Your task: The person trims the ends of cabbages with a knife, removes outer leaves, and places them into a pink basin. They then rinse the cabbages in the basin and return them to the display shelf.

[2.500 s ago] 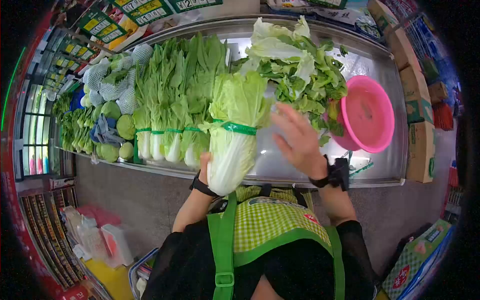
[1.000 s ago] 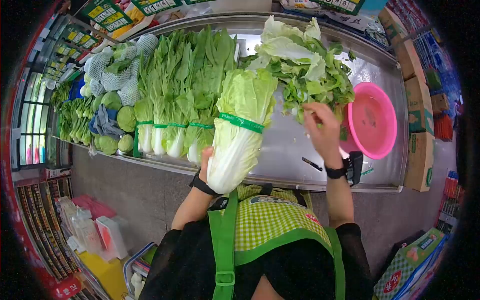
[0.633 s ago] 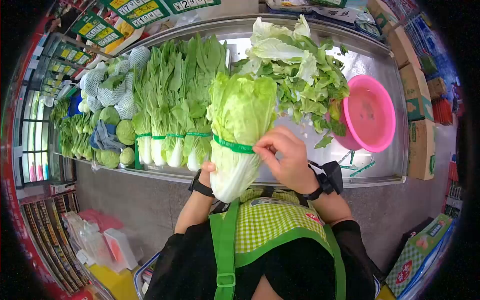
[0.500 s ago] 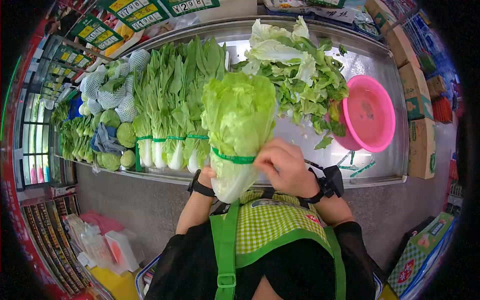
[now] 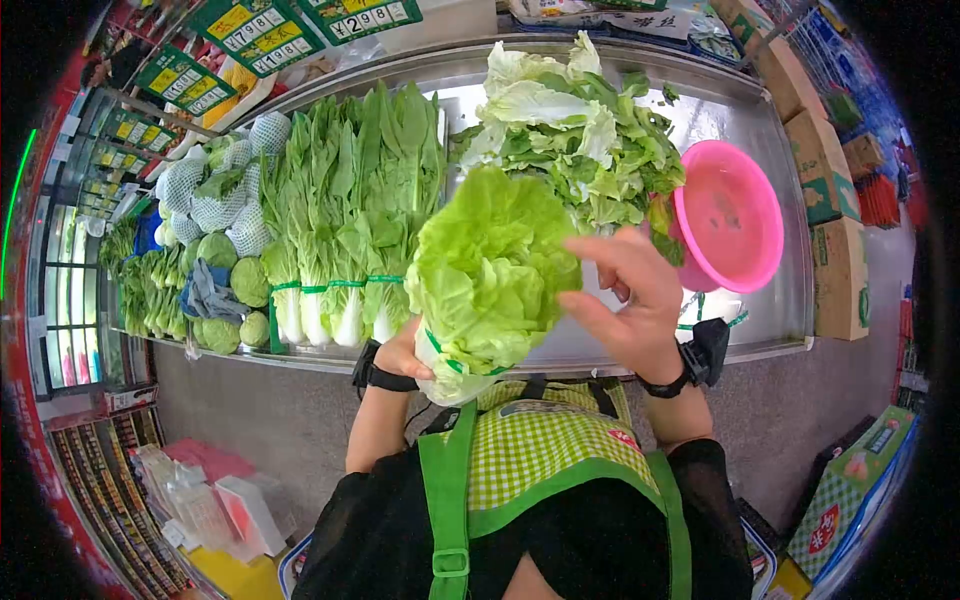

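Observation:
A leafy head of lettuce (image 5: 495, 275) is held up before my chest, its leafy top tilted toward me. Green tape (image 5: 470, 371) is wrapped round its lower part. My left hand (image 5: 405, 355) grips the pale base from the left side. Just right of the leaves, my right hand (image 5: 632, 295) is raised with thumb and fingers apart, and nothing shows between them. Behind the lettuce lies a heap of loose leaves (image 5: 590, 140) on the metal counter (image 5: 775, 200). Left of it stand taped bunches of long-leaf greens (image 5: 350, 190).
A pink basin (image 5: 735, 220) with water stands on the counter's right, with tape strips (image 5: 712, 312) near it. Cabbages (image 5: 250, 282) and net-wrapped produce (image 5: 210, 190) sit at the left. Cardboard boxes (image 5: 838, 270) line the right edge. Price signs (image 5: 262, 35) hang at upper left.
My right hand has come off the green tape and moved right, its fingers spreading. The lettuce has tipped so its leafy top faces me more. My left hand keeps its hold.

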